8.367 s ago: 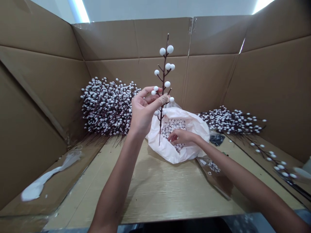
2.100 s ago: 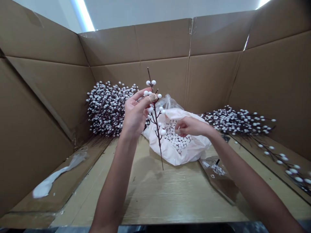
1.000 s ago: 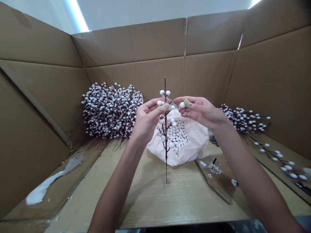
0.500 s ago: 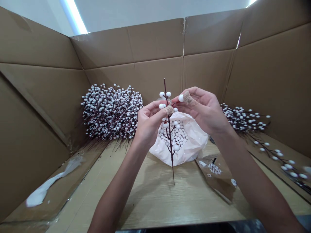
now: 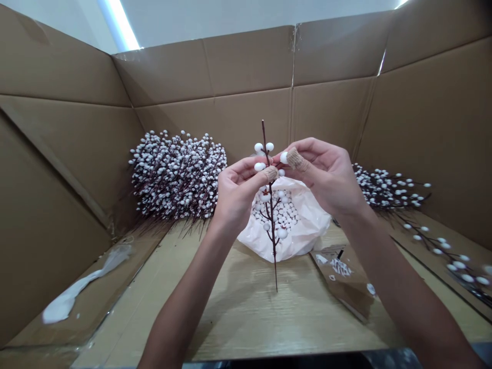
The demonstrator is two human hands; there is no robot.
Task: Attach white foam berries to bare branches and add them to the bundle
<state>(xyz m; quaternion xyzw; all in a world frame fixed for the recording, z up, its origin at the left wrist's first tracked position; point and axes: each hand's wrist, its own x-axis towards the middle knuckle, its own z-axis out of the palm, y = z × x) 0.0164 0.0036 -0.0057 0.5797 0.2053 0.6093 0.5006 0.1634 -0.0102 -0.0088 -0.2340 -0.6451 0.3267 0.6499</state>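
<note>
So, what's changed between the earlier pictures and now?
The right hand has risen out of the white plastic bag and now holds a white foam ball beside the berry stem, which the left hand still grips. The piled berry sprays and cardboard box stayed as they were.

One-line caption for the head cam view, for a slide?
Left hand holds a berry stem, right hand pinches a white berry beside it, above a plastic bag of loose berries.

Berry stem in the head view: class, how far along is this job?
Done, apparently: a dense bundle of berry stems and a smaller pile. In hand: the left hand holds a stem while the right hand holds a white berry beside it. Left: loose berries fill the open plastic bag.
</note>
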